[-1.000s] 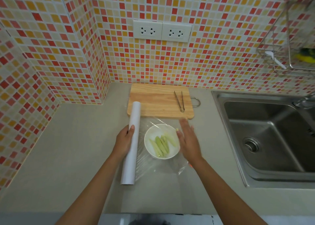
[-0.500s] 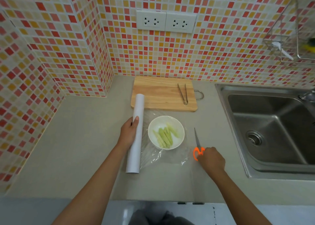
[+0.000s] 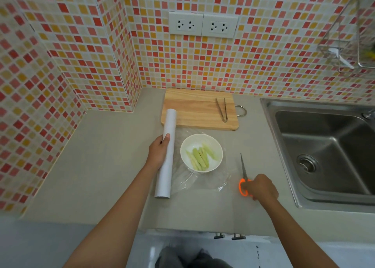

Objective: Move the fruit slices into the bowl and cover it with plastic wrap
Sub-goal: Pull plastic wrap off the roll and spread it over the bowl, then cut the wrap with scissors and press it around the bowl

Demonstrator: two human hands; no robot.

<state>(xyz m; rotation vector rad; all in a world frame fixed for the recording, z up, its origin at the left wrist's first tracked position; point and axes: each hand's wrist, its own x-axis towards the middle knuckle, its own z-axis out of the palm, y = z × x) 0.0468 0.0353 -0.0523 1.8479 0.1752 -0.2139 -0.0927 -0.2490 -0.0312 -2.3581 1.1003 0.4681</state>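
The plastic wrap [image 3: 199,178] is a thin clear film, already drawn from the roll [image 3: 166,156] and lying over the white bowl [image 3: 201,153] in the middle of the bench [image 3: 105,162]; its loose right edge is wrinkled on the bench just beside the bowl. I judge it very light, soft and clingy, so it will fold on itself easily; it is best held taut at the free edge while the roll stays pressed down. The bowl looks smooth and glazed, probably hard and breakable, and inside it lie the pale green fruit slices [image 3: 202,157], long and moist-looking, likely slippery. The left hand [image 3: 159,153] rests on the roll, a stiff white tube, with the thumb over its top. The right hand [image 3: 261,187] is curled round the orange handles of the scissors [image 3: 243,176], whose narrow metal blades point away, lying right of the bowl. Behind stands a wooden cutting board [image 3: 194,109] with metal tongs [image 3: 222,109]; a steel sink [image 3: 324,152] is at the right
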